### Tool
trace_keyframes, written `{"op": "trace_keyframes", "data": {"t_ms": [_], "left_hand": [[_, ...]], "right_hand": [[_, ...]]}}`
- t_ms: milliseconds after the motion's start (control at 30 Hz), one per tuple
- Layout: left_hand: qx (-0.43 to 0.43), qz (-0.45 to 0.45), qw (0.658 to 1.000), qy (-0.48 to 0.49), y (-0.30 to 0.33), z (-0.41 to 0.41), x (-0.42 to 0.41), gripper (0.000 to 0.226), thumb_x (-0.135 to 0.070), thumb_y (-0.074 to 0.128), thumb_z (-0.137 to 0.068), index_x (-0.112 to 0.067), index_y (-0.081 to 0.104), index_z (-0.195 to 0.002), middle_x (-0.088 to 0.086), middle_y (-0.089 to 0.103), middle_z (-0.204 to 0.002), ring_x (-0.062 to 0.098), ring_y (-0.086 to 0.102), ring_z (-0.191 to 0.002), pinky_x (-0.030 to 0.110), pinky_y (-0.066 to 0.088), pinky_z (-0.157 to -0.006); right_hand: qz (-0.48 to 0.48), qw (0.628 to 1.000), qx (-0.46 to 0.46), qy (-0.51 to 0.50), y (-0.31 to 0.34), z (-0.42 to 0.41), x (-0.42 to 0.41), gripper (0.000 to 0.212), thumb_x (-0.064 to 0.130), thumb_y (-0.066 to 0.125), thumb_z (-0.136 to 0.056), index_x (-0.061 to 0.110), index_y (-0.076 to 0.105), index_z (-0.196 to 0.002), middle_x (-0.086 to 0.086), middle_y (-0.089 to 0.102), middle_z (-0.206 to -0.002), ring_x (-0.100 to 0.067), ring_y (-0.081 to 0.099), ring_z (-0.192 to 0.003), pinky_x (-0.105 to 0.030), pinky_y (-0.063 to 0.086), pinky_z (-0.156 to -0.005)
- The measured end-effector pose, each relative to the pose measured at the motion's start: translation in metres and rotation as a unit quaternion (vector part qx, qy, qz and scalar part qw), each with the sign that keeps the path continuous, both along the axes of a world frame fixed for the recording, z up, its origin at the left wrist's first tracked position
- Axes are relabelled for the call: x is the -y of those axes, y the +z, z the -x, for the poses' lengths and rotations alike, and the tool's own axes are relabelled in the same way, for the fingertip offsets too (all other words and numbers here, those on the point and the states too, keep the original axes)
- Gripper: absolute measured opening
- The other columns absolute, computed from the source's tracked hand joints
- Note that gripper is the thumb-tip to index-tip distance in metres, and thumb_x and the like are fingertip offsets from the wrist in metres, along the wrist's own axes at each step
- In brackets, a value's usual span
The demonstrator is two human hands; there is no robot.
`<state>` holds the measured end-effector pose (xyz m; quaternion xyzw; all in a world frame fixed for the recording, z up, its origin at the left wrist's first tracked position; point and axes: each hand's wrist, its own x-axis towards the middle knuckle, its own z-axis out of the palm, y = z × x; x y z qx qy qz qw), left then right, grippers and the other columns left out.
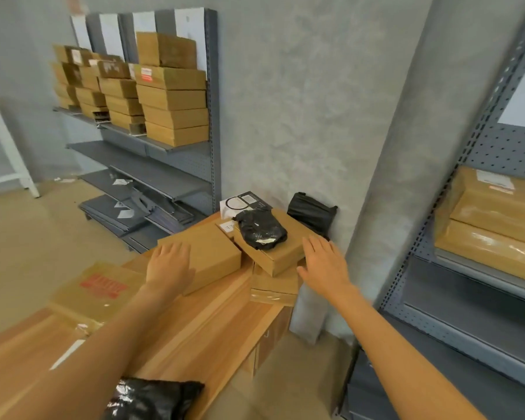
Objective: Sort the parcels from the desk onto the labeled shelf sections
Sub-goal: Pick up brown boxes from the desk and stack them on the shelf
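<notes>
1. Far shelf (176,147) well stocked with boxes; right shelf (482,268) holding two
2. Several parcels left on tabletop (200,322)
3. Left hand (170,268) flat on box (206,253), right hand (325,262) beside tilted box (279,253); fingers spread, holding nothing

1. Left hand (170,263) lies flat, fingers straight, on a brown box (206,256) at the desk's (194,322) far end.
2. Right hand (323,262) is spread open just beside a tilted box (281,251); contact with it is unclear.
3. Black bag (261,228) sits on the tilted box.
4. Wall shelf (176,147) behind carries stacked boxes (170,101).
</notes>
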<state>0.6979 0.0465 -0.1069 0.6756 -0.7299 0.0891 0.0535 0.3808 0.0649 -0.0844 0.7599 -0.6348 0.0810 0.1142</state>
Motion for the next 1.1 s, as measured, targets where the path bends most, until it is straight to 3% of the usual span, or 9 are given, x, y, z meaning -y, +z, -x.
{"op": "trace_keyframes", "data": {"t_ms": [267, 500, 667, 1100], "left_hand": [[-0.029, -0.04, 0.996, 0.076, -0.03, -0.064, 0.012, 0.047, -0.033, 0.049, -0.092, -0.015, 0.044, -0.135, 0.006, 0.046, -0.141, 0.026, 0.038, -0.132, 0.036, 0.029, -0.109], [-0.051, -0.109, 0.986, 0.115, -0.073, -0.097, 0.05, 0.05, -0.034, 0.052, -0.091, -0.013, 0.04, -0.135, 0.007, 0.046, -0.138, 0.027, 0.037, -0.131, 0.036, 0.035, -0.105], [-0.099, -0.153, 0.975, 0.124, -0.105, -0.101, 0.086, 0.047, -0.03, 0.051, -0.092, -0.013, 0.04, -0.134, 0.006, 0.045, -0.137, 0.027, 0.037, -0.13, 0.037, 0.041, -0.098], [-0.156, -0.231, 0.951, 0.137, -0.167, -0.076, 0.143, 0.04, -0.024, 0.04, -0.097, -0.012, 0.041, -0.136, 0.008, 0.046, -0.136, 0.028, 0.04, -0.128, 0.039, 0.042, -0.096]], "right_hand": [[-0.038, 0.997, -0.002, 0.072, -0.025, -0.069, 0.058, 0.064, 0.031, 0.056, -0.092, 0.005, 0.032, -0.146, -0.013, 0.036, -0.15, -0.027, 0.029, -0.141, -0.037, 0.024, -0.116], [-0.099, 0.989, -0.028, 0.105, -0.06, -0.115, 0.123, 0.065, 0.034, 0.049, -0.097, 0.009, 0.022, -0.15, -0.009, 0.028, -0.154, -0.024, 0.023, -0.144, -0.034, 0.018, -0.118], [-0.145, 0.982, -0.043, 0.11, -0.088, -0.134, 0.166, 0.059, 0.029, 0.049, -0.095, 0.008, 0.028, -0.147, -0.009, 0.034, -0.15, -0.025, 0.029, -0.139, -0.035, 0.024, -0.116], [-0.236, 0.967, -0.039, 0.086, -0.141, -0.146, 0.225, 0.063, 0.029, 0.049, -0.096, 0.009, 0.023, -0.149, -0.007, 0.031, -0.153, -0.023, 0.029, -0.139, -0.034, 0.028, -0.111]]}}
